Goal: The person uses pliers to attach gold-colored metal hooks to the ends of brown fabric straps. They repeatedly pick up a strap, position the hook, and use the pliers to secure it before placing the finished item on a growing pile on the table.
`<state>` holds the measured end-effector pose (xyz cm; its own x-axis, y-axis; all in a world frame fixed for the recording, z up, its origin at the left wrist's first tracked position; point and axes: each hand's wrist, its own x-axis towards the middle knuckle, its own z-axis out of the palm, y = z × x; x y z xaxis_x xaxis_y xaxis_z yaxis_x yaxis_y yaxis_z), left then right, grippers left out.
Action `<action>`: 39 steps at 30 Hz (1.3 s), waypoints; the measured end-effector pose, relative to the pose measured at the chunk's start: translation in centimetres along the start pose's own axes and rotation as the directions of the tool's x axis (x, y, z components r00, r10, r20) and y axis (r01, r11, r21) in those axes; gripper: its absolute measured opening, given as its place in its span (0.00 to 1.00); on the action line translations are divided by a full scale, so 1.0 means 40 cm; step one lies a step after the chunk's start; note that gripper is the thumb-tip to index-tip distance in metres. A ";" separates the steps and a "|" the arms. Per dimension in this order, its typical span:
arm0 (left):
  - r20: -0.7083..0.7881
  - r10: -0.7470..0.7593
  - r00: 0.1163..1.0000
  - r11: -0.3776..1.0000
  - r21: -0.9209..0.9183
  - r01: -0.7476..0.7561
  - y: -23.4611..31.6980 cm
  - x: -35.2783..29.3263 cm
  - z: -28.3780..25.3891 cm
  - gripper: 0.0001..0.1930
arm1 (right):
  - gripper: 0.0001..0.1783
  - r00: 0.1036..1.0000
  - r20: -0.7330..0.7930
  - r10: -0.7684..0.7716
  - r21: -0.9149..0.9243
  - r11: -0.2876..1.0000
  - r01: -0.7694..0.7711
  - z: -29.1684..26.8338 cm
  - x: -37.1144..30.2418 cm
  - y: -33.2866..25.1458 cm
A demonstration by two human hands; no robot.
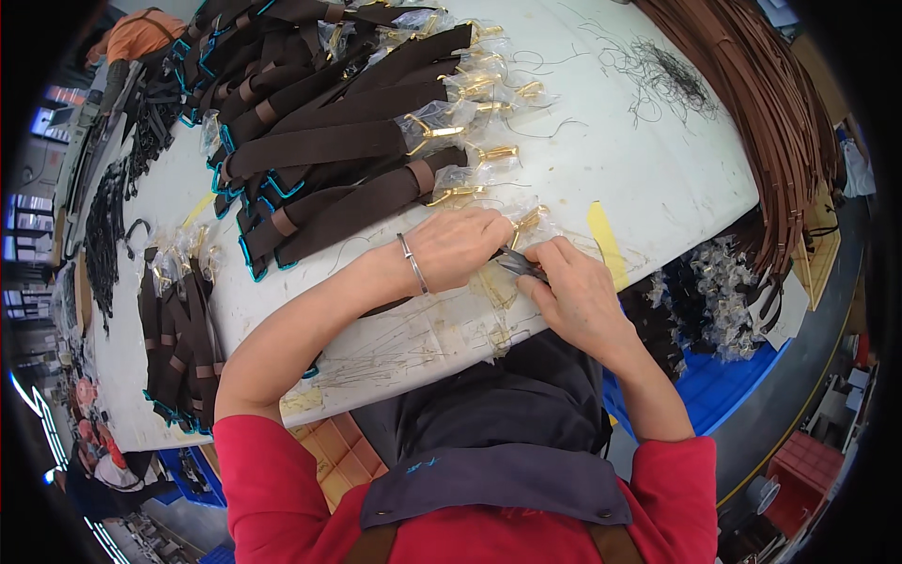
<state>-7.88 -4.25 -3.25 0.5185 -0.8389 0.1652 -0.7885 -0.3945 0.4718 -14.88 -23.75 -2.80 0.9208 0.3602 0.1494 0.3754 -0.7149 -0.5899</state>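
Right hand (578,291): its fingers are closing round a small pair of grey metal snips (519,265), the blades pointing toward the other hand; how far these are parted, I cannot tell.
Left hand (456,246): its fingers are curling shut, apparently gripping the end of a dark brown woven-fabric strap (383,306); the exact hold is being hidden by the knuckles.
Strap's place: it is lying beneath the left wrist, near the front edge of the white surface (648,179).
Hook: a gold-coloured metal hook in clear plastic film (532,218) is poking out just beyond the left fingertips, seemingly belonging to that strap.
Handling: the strap is looking light, soft and bendy, the film probably slippery; the webbing close to the hook is offering the surest hold. The snips are looking stiff and light, best taken by the handles.
Beside the hands: a strip of yellow tape (606,246) is lying right of the hook, and fine loose threads (376,362) are scattering along the front.
Beyond: a large heap of dark brown straps with turquoise-covered buckles (319,150) is filling the far left; long reddish-brown strips (742,94) are draping over the right edge.
Below right: a blue plastic crate (723,385) is standing under the surface.
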 end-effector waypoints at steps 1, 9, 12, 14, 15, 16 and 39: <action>0.014 -0.025 1.000 0.999 -0.047 0.025 0.001 0.000 0.000 0.10 | 0.11 1.000 -0.001 0.000 -0.002 1.000 0.000 0.000 0.001 -0.002; 0.025 -0.235 0.972 0.881 -0.417 0.224 0.005 0.015 -0.009 0.09 | 0.07 0.994 -0.062 -0.095 -0.199 0.977 0.081 0.011 0.006 -0.013; 0.049 -0.260 0.964 0.847 -0.468 0.252 0.012 0.023 -0.010 0.09 | 0.07 0.989 -0.065 -0.134 -0.268 0.957 0.112 0.019 0.006 -0.009; 0.080 -0.281 0.956 0.809 -0.516 0.281 0.013 0.026 -0.012 0.09 | 0.07 0.987 -0.074 -0.144 -0.264 0.957 0.120 0.020 0.006 -0.008; 0.099 -0.288 0.952 0.785 -0.545 0.295 0.010 0.026 -0.013 0.10 | 0.07 0.986 -0.078 -0.149 -0.262 0.957 0.124 0.021 0.006 -0.007; 0.121 -0.292 0.949 0.760 -0.573 0.306 0.007 0.028 -0.012 0.10 | 0.07 0.985 -0.078 -0.152 -0.258 0.958 0.128 0.022 0.006 -0.004; -0.188 -0.022 0.982 0.965 0.252 0.069 0.044 -0.057 0.047 0.07 | 0.09 0.992 -0.048 -0.113 -0.133 0.986 0.106 0.027 0.004 -0.005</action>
<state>-11.07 -3.74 -4.42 0.5882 -0.7450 0.3146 -0.8085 -0.5333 0.2488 -14.91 -22.91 -3.53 0.8765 0.4096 0.2528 0.4814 -0.7459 -0.4603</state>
